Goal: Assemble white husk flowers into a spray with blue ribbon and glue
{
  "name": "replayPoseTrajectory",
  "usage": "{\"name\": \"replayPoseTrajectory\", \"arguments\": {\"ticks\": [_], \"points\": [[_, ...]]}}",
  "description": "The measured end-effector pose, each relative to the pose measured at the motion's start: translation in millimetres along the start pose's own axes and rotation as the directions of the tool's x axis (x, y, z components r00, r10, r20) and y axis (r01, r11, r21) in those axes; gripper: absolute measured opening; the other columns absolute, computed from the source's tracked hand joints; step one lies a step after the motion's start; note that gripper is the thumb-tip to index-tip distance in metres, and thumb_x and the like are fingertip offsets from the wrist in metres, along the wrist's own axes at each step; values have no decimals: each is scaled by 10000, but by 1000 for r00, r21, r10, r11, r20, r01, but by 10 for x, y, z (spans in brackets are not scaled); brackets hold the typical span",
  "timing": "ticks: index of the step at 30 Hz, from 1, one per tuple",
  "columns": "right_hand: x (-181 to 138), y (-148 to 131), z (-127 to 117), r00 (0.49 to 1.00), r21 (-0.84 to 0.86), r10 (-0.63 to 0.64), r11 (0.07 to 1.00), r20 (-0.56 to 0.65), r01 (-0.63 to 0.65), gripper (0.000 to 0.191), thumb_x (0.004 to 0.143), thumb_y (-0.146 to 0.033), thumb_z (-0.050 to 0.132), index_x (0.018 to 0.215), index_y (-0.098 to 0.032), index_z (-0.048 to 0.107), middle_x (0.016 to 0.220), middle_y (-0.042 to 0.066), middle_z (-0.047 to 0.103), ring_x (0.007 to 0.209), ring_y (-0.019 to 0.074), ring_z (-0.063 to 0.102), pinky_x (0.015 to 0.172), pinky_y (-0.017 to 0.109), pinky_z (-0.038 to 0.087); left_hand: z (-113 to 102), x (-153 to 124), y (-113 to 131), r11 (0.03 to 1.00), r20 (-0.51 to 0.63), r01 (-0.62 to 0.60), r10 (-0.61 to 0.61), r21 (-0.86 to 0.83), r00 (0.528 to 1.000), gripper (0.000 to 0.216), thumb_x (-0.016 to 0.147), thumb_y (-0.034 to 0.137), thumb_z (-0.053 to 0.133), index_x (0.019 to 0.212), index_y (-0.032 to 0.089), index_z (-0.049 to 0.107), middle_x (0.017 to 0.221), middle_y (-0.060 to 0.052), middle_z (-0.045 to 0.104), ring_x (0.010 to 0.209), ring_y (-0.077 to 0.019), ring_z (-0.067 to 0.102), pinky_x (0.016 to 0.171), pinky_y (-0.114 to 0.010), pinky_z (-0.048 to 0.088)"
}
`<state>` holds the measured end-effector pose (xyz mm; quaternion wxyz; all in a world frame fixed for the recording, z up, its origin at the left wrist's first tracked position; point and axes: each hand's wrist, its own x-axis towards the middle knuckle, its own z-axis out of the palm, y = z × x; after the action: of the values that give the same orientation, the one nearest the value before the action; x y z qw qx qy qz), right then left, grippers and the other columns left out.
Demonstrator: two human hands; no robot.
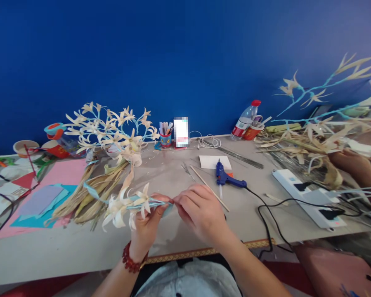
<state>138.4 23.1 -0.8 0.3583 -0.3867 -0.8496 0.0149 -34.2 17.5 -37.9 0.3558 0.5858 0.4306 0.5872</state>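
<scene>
My left hand point(150, 220), with a red bead bracelet on its wrist, is closed around the blue-wrapped stems of a spray of cream artificial flowers point(119, 210). The blossoms point left and the stems point right. At the stem ends, my right hand point(200, 210) pinches with its fingertips; whether it grips the stems or a strip there is hidden by the fingers. Just beyond my right hand lie a thin wooden stick point(218, 196) and a blue hot glue gun point(227, 176), its nozzle resting on a white card point(205, 161).
Behind my left hand stands a large flower arrangement point(111, 128) beside dried husks point(92, 198) and coloured paper point(43, 202). On the right are a white power strip point(309, 200) with cables, a tilted bottle point(245, 119), thin wires point(241, 157) and another person's hand point(352, 165).
</scene>
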Motion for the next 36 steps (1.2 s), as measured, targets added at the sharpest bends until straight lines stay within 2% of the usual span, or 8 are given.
{"name": "replayPoseTrajectory", "arguments": {"ticks": [8,14,19,22,25,29,33,36], "points": [[39,74,-26,995,31,-69,997,73,67,135,922,-150,498,891,-186,624,762,53,674,769,190,552,707,321,411,15,-12,4,997,-28,68,-68,-24,997,71,785,219,675,800,215,744,794,-44,737,772,-207,675,711,-303,554],[-29,61,55,993,-60,-104,993,-53,100,124,866,-141,517,816,-204,612,717,40,666,735,187,543,690,330,407,7,-54,1,999,-14,41,-41,-23,999,101,807,194,656,854,217,743,830,-49,733,830,-213,670,744,-313,551],[-111,85,80,983,-33,-111,994,-143,108,123,815,-108,561,839,-222,598,699,21,674,683,177,547,642,318,416,26,-88,57,1000,40,-9,10,-16,999,122,822,191,635,862,219,747,840,-58,734,862,-229,664,768,-334,541],[-153,127,49,975,9,-115,993,-192,119,150,807,-101,558,844,-242,591,694,15,663,672,177,556,649,320,434,27,-101,50,998,-3,50,-51,-36,999,106,825,222,636,833,212,742,836,-59,729,851,-228,663,745,-329,542],[-168,169,-8,972,114,-53,990,-231,81,150,798,-98,569,846,-239,583,709,20,656,677,178,569,672,331,458,9,-110,16,995,-35,70,-73,-75,997,93,829,224,636,850,208,725,844,-62,728,862,-227,658,735,-323,539],[-131,167,-64,991,204,-8,978,-137,36,109,828,-125,575,873,-222,592,782,44,673,750,197,590,711,354,462,2,-113,-2,993,-9,-5,4,-120,1000,100,832,192,628,873,214,718,826,-59,732,868,-229,655,776,-349,528],[-91,122,-59,997,235,-10,972,-75,27,89,858,-152,582,928,-204,598,856,72,682,819,211,596,741,363,461,10,-101,24,992,-22,18,-21,-125,1000,101,831,202,632,849,212,731,820,-58,734,870,-234,656,782,-350,522],[-78,113,-41,999,257,-10,966,-48,22,110,878,-161,578,979,-201,599,889,71,691,845,209,599,767,362,455,9,-92,37,990,6,-5,6,-142,1000,123,833,181,627,859,227,738,823,-52,735,864,-232,657,802,-358,515]]}}
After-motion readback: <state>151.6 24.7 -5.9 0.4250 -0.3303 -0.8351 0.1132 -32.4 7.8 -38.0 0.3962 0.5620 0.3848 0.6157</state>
